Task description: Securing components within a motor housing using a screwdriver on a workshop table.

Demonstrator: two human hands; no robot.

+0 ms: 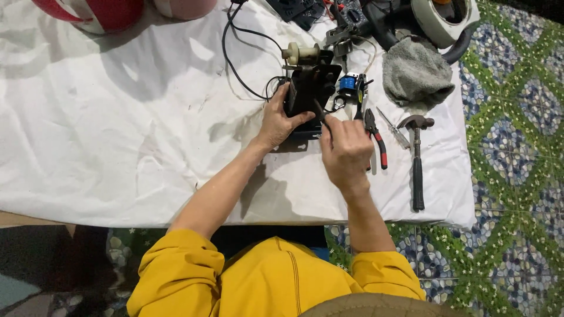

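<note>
Nearest the camera: yellow sleeves (176, 276), both forearms reaching forward over the near edge of the table (117, 147), which is covered by a white cloth.

Right hand (346, 149): fingers curled closed around a thin dark tool (322, 114), tip angled up-left onto the black metal device (310, 88). Tool type not discernible.

Left hand (277, 120): wrapped around the device's left side, thumb across its lower front. Device stands upright on the cloth, touching both hands, just beyond them.

Right of the right hand: red-handled pliers (376, 138), a slim screwdriver (392, 129), then a black-handled hammer (417, 158) lying lengthwise near the table's right edge. Little free cloth on that side.

Left of the left hand: wide bare cloth, open.

Beyond the device: cream cylindrical part (301, 53), black cable (235, 53), blue spool (348, 83), grey rag (416, 73).
</note>
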